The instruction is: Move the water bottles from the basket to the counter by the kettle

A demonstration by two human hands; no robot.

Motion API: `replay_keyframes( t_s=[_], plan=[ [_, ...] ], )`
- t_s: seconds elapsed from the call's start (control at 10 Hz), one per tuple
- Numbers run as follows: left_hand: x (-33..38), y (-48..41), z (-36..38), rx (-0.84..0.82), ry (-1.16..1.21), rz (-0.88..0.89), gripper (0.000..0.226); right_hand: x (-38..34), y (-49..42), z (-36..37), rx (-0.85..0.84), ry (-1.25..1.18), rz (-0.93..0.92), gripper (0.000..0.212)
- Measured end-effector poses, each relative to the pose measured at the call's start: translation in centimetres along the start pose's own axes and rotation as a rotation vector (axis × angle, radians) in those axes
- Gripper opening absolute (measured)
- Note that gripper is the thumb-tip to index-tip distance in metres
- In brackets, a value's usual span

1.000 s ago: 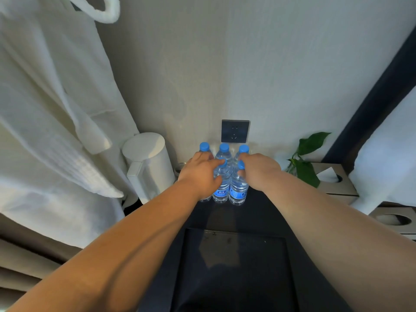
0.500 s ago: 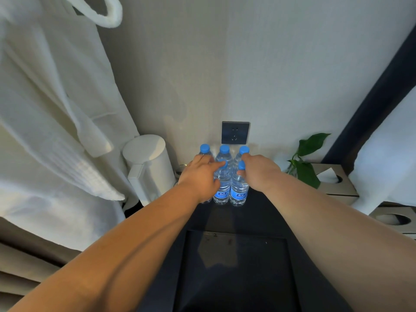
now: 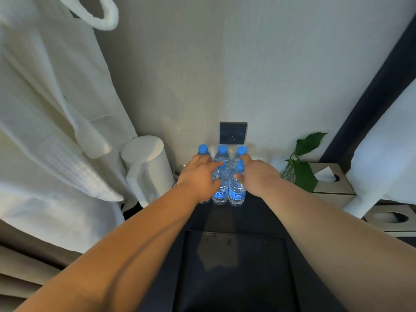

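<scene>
Several clear water bottles (image 3: 236,190) with blue caps and blue labels stand upright in two rows on the dark counter (image 3: 254,215), against the wall and just right of the white kettle (image 3: 148,167). My left hand (image 3: 199,176) lies over the front left bottles, with its thumb on the front middle bottle (image 3: 220,192) and its fingers over the caps. My right hand (image 3: 256,174) clasps the front right bottle from the right, thumb on its shoulder. A bottle under my left hand is mostly hidden. No basket is in view.
A white bathrobe (image 3: 49,122) hangs at the left, touching the kettle. A dark wall socket (image 3: 233,132) sits above the bottles. At the right are a green plant in a glass (image 3: 301,167) and tissue boxes (image 3: 333,183). A dark rectangular panel (image 3: 234,271) lies near me.
Both hands stay on the front bottles; they have only shifted slightly. The bottles stand where they did.
</scene>
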State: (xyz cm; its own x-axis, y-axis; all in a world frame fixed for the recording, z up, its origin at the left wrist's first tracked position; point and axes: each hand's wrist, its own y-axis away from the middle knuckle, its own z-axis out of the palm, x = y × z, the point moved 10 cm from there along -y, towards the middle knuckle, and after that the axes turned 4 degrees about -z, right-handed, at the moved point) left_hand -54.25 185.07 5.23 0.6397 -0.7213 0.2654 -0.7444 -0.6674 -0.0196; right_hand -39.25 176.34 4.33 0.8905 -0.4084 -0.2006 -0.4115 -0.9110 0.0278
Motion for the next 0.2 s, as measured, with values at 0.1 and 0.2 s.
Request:
replay_keyframes(
  t_s=[0.1, 0.2],
  plan=[
    [-0.1, 0.0, 0.1, 0.026, 0.042, -0.010, 0.063, 0.5, 1.0, 0.4, 0.034, -0.043, 0.017, 0.071],
    [-0.2, 0.1, -0.1, 0.060, 0.069, -0.041, 0.063, 1.6, 1.6, 0.9, -0.003, -0.061, 0.046, 0.067]
  ],
)
